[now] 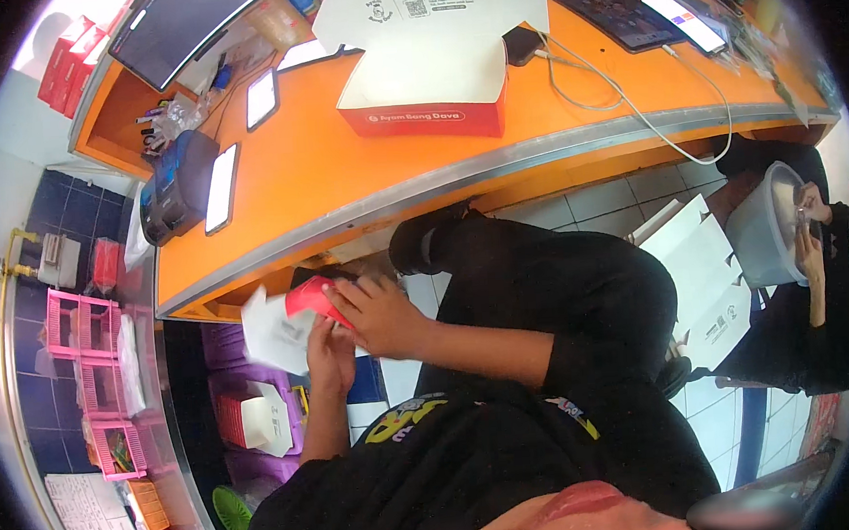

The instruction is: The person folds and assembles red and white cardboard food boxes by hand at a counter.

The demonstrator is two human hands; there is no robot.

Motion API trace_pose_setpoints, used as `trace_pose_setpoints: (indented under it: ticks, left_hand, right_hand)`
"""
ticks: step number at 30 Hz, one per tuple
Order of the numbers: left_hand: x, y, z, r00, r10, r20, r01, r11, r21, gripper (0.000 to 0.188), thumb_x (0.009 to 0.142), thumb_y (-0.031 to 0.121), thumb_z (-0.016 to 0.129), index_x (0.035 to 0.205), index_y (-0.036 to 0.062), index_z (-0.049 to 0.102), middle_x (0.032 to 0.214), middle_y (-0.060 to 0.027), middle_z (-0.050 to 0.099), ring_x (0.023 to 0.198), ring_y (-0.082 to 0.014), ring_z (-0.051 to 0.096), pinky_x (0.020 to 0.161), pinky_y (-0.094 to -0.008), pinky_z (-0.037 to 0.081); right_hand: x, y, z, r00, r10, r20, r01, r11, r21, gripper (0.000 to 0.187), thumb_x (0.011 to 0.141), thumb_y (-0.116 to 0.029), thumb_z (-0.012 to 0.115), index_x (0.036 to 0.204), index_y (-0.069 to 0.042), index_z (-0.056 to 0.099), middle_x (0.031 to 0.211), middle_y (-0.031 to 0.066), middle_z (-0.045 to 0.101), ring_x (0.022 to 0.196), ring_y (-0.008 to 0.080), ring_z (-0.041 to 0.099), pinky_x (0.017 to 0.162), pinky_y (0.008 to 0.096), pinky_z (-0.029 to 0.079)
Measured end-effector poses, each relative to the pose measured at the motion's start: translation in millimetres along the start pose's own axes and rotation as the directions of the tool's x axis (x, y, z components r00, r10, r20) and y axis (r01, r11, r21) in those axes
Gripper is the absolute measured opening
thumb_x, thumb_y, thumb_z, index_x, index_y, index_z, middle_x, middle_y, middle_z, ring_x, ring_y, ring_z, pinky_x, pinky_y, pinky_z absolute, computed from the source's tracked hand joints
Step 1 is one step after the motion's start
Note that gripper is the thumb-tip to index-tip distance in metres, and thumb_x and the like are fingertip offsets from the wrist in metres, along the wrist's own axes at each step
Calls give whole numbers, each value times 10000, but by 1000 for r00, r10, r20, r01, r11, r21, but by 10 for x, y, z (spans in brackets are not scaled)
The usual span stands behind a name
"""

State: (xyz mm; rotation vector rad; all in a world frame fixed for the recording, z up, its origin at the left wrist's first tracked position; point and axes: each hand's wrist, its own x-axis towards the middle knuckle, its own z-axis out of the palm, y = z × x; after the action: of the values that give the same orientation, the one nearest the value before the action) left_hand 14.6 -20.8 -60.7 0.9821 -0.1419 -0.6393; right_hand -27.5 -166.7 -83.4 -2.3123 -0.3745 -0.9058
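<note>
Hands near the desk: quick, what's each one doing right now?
Left hand: closed on the red-and-white cardboard.
Right hand: holding the same piece by its red part.

Your two hands, left (329,363) and right (377,314), are on one carton (275,337). In front of you, count one open carton (425,119), one monitor (182,32) and one tablet (608,11). You have three phones (222,190) in clear sight, perhaps a fourth half hidden behind the open carton. You also have three pink baskets (114,426), one tub (756,245) and one co-worker's two hands (812,206).
</note>
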Motion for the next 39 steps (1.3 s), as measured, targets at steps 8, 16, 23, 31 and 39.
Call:
trace_pose_setpoints:
  ticks: [8,16,23,31,39]
  left_hand:
    - [-101,146,-210,964,-260,-53,246,804,542,462,732,50,573,1189,-2,529,1064,-55,628,902,-154,617,792,-294,491]
    - [-129,526,-191,972,-224,72,78,595,800,355,756,26,572,1109,-4,593,944,-21,638,807,-82,590,731,-235,477]
    - [42,415,-133,919,379,-112,-168,631,758,489,806,-58,576,1277,35,481,778,35,493,707,-37,474,662,-156,386]
    - [-27,274,1,952,304,-44,-183,677,713,450,769,-92,557,1203,12,501,725,58,369,633,-32,365,583,-156,296]
    - [-98,413,74,953,303,-9,-201,653,730,382,748,-74,535,1122,6,556,732,51,400,637,-39,378,588,-166,299]
  right_hand:
    - [208,443,-281,878,202,434,-314,927,204,489,882,-366,495,1241,-36,531,886,256,628,782,401,627,711,459,497]
    - [304,545,-415,875,389,288,-431,897,99,350,851,-373,561,836,-33,641,764,187,655,729,344,653,658,434,508]
    - [105,656,218,779,624,65,-360,359,861,286,782,-306,731,798,-51,602,686,72,561,601,153,535,568,299,431]
    - [28,429,82,900,407,155,-416,700,581,264,744,-221,787,829,-47,607,671,26,513,610,97,477,537,265,386]
    - [98,272,-4,928,321,190,-353,592,725,247,699,-169,806,817,-37,635,698,17,523,611,90,476,532,256,378]
